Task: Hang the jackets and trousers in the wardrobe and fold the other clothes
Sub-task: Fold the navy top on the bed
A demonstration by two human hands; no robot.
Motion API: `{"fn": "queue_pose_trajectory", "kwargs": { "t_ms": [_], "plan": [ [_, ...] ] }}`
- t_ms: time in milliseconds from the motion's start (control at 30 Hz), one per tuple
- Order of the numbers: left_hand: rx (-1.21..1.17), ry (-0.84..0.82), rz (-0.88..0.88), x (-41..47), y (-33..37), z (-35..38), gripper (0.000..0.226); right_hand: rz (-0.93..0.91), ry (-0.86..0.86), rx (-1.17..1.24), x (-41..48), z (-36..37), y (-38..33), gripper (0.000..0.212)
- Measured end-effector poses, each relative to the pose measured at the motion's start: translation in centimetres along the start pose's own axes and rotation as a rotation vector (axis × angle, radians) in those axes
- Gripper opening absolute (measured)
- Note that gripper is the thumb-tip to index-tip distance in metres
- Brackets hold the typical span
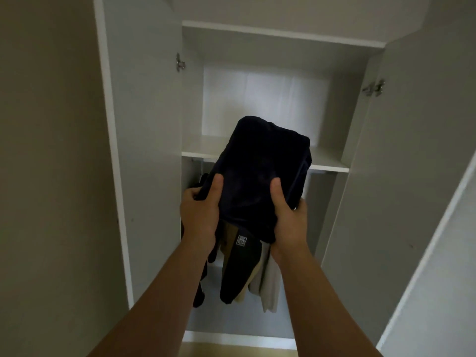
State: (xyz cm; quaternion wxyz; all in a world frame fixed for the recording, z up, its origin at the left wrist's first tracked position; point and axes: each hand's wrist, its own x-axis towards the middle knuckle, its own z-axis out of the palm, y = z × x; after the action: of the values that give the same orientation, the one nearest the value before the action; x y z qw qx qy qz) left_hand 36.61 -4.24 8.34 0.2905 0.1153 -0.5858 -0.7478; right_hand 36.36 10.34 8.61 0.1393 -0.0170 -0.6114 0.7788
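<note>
A folded dark navy garment (260,166) is held up in front of the open white wardrobe (270,34). My left hand (201,210) grips its lower left edge, thumb on top. My right hand (288,215) grips its lower right edge the same way. The garment's far end reaches over the front edge of the middle shelf (327,161). Below that shelf hang a dark jacket with a small badge (239,264), a tan garment (229,235) and a pale one (270,284), partly hidden by my hands and the folded garment.
Both wardrobe doors stand open: the left door (144,124) and the right door (412,150). An upper shelf (283,30) runs across the top. The wardrobe's bottom panel (231,320) and a strip of wooden floor (231,350) show below.
</note>
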Motion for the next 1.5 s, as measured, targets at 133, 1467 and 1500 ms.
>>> {"fn": "queue_pose_trajectory", "kwargs": {
  "t_ms": [133, 1467, 1500],
  "plan": [
    [-0.023, 0.077, 0.002, 7.6, -1.4, 3.5, 0.043, -0.003, -0.055, -0.055, 7.4, 3.7, 0.3, 0.116],
    [1.517, -0.216, 0.321, 68.2, -7.9, 21.1, 0.065, -0.237, -0.538, -0.967, 66.4, 33.8, 10.7, 0.047],
    [1.548, -0.229, 0.31, 69.5, -8.2, 21.2, 0.066, -0.236, -0.531, -0.965, 67.1, 34.5, 11.3, 0.046]
  ]
}}
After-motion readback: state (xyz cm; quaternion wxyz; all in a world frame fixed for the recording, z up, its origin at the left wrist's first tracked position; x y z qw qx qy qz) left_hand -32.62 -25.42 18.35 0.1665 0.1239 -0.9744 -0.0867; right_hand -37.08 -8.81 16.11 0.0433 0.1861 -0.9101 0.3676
